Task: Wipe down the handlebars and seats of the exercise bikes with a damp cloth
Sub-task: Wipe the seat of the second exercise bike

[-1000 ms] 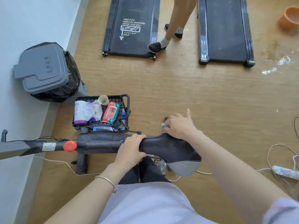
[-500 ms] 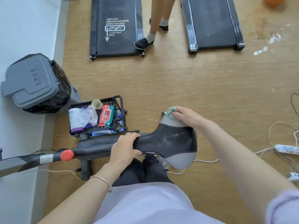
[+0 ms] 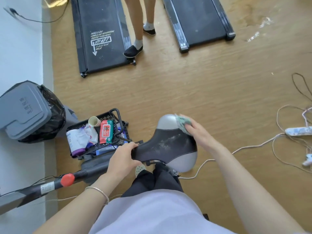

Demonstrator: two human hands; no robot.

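Looking down past the bike frame (image 3: 50, 184) by the wall, I have the seat (image 3: 165, 147) just in front of me, black with grey ends and a dusty white smear on top. It looks stiff and padded, so I judge it will take firm rubbing. Of my hands, the left hand (image 3: 123, 157) wraps the narrow nose to steady it. The right hand (image 3: 197, 132) lies flat, pressing the cloth (image 3: 183, 123) on the far grey end. The cloth is small, soft and limp, best kept bunched under the palm.

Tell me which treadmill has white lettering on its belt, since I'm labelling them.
The left treadmill, nearer the wall: its belt carries white text and an arrow. The right treadmill has a plain black belt.
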